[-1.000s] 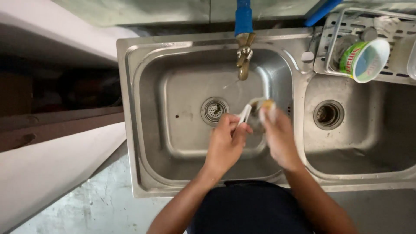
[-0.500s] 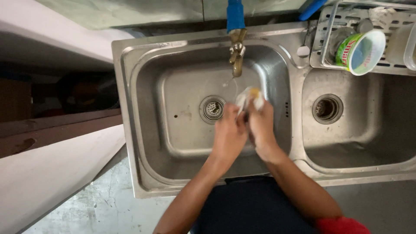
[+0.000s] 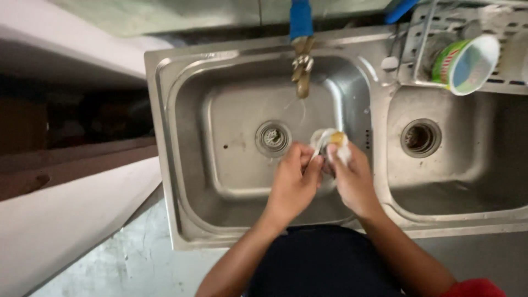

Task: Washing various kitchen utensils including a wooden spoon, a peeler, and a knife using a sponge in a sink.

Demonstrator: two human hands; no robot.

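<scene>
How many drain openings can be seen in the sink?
2: one drain in the left basin, beside the hands; another drain in the right basin. None looks hidden.

The double sink is brushed stainless steel with a dull sheen; the tap looks like tarnished brass; the tilted cup is glossy plastic.

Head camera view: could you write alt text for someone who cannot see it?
Two bare hands, the left hand and right hand, meet around a small pale object over the left basin of a steel double sink. A brass tap hangs above, and a cup lies in a rack at upper right.
</scene>
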